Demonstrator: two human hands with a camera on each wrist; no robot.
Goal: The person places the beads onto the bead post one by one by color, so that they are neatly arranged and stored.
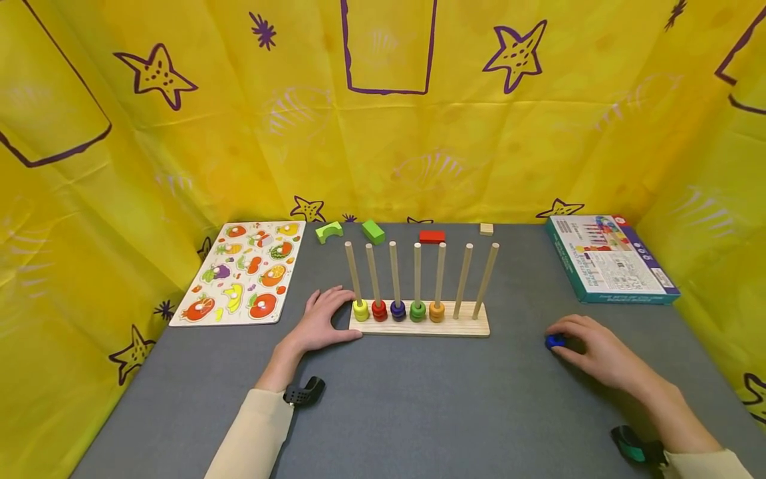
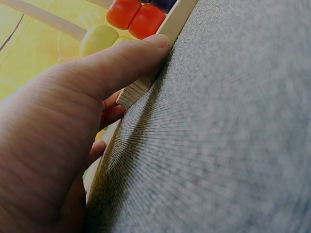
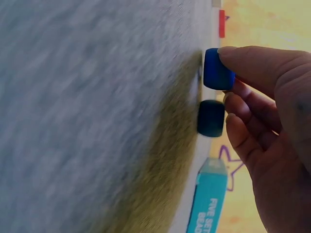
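A wooden bead stand with a row of upright pegs sits mid-table. Yellow, red, blue, green and orange beads sit low on its pegs; the two rightmost pegs are bare. My left hand grips the stand's left end, thumb along the front edge and fingers behind. To the right, my right hand pinches a blue bead between thumb and fingers. A second dark blue bead is close to the curled fingertips in the right wrist view.
A fruit puzzle board lies at the left. Behind the stand are a green arch block, a green block, a red block and a small plain wooden block. A printed box lies at the back right.
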